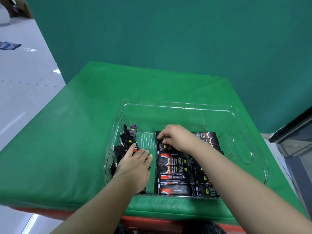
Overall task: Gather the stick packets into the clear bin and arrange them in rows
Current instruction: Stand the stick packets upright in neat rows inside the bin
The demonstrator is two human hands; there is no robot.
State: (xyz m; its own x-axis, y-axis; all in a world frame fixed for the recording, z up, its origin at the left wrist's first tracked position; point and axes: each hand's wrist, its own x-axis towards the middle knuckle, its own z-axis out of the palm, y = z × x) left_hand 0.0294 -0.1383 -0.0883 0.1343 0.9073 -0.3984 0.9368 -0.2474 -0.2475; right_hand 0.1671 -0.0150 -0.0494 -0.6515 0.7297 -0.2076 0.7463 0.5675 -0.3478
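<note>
The left hand covers most of the loose stick packets heaped against the left wall of the clear bin, so their number and how they lie beneath the palm cannot be told. The right hand hides the far end of the packet row on the bin's right half, and whether its curled fingertips pinch a packet or only touch one is unclear. The right forearm crosses the second row behind it. Print on the packets is too blurred to read. Both arms are cut off by the bottom edge, as is a dark shape below the table's near edge
</note>
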